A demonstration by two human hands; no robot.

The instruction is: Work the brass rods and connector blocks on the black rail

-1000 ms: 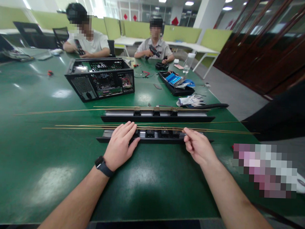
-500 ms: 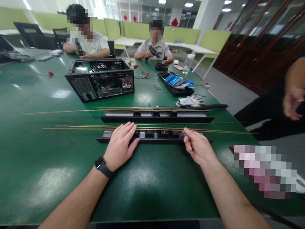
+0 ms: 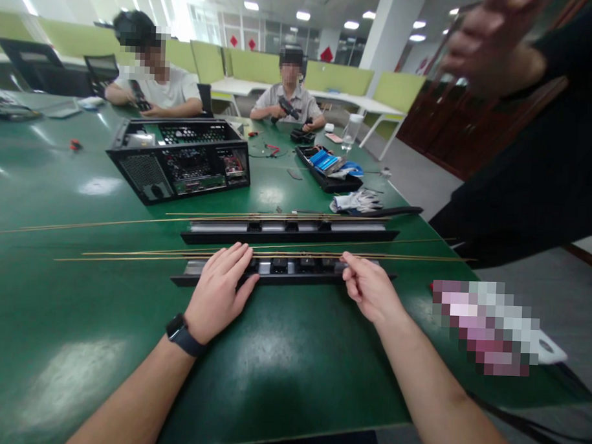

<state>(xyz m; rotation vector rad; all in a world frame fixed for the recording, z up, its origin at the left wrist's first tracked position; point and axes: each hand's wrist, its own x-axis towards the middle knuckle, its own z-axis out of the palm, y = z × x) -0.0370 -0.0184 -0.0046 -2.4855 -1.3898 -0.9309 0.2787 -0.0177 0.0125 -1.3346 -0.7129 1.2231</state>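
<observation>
My left hand [image 3: 221, 281], with a dark watch [image 3: 183, 333] on the wrist, rests flat across the near black-and-silver rail [image 3: 301, 283], thumb held apart. Toward the rail's right end, my right hand [image 3: 369, 286] pinches between thumb and forefinger at the long thin brass-coloured rods [image 3: 134, 255]. These rods run lengthwise along the rail's back edge and stick out past both ends. Small black blocks [image 3: 307, 264] sit in the channel between my hands. Behind lies a second similar rail [image 3: 286, 235], with more thin rods along it.
An open computer case [image 3: 181, 163] stands beyond the rails. Farther right are a black tray [image 3: 336, 182] with blue items, gloves [image 3: 357, 201] and a clear bottle [image 3: 352, 130]. Two people sit across the green table; another person's hand [image 3: 491, 47] is raised at the right.
The view has shifted a little, so the table appears moved left. The standing person's hand at the right has gone up and closer. My own hands keep their places on the near rail.
</observation>
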